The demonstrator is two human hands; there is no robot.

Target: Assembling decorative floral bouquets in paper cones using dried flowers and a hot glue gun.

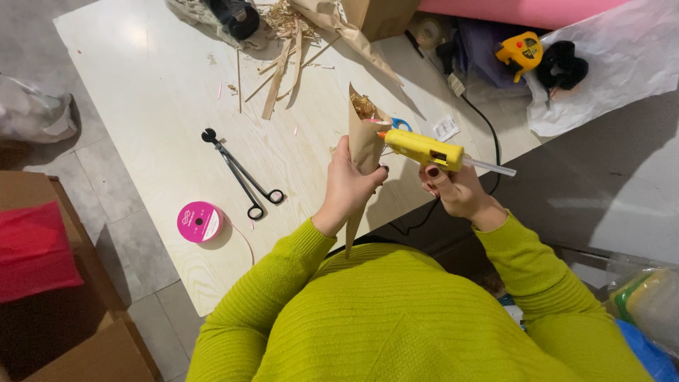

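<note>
My left hand [348,186] grips a brown paper cone [365,138] held upright over the table edge, its open top showing dried straw-like filling. My right hand [453,189] holds a yellow glue gun [423,149] by its handle. The gun's orange nozzle touches the cone's upper right edge, and a clear glue stick pokes out of its back. A black cord runs from the gun across the table.
Pale wooden table [163,99] carries black long-handled scissors [242,174], a pink ribbon spool [199,221], wood strips and straw [283,53], a brown paper bag [368,18]. A second yellow tool [521,49] lies on white paper at the right. Cardboard boxes stand at the left.
</note>
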